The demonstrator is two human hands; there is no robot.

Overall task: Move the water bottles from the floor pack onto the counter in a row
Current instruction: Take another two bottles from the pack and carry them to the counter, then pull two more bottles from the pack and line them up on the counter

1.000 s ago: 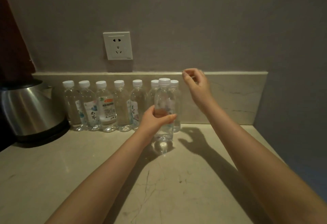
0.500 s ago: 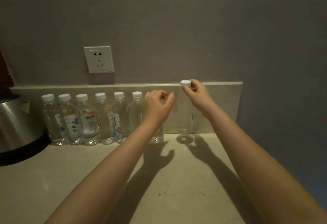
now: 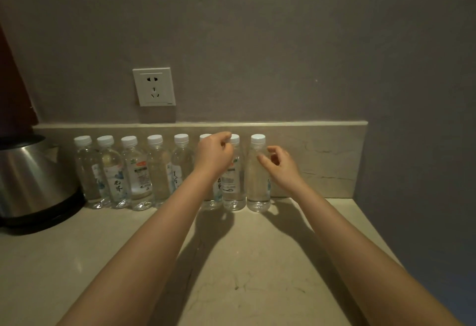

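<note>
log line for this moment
bottles: eight upright, rowed on counter | left hand: curled by seventh cap, contact unclear | right hand: loose by end bottle

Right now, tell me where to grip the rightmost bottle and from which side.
Take the rightmost bottle around its mid-body, coming in from the front right. It stands upright, with a neighbouring bottle close on its left and the backsplash right behind, so only the front and right are free.

Left forearm (image 3: 154,235) and right forearm (image 3: 360,248): both bare along their whole visible length, from the lower edge of the view up to the wrist. Left hand (image 3: 213,155) and right hand (image 3: 280,168): bare, with slender fingers. The dim light leaves nails and finer surface detail unreadable.
</note>
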